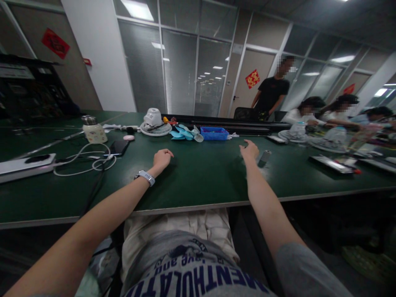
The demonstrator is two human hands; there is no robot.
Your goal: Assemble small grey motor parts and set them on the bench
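Near-right of the blue tray point(214, 136), the small grey cylinder point(265, 156) could topple if the loosely spread, seemingly empty right hand point(250, 151) swings sideways, while near-left the left hand point(161, 160) curls, contents hidden.

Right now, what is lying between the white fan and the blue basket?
In the head view, light-blue and pale grey blade-like pieces lie between the white fan and the blue basket.
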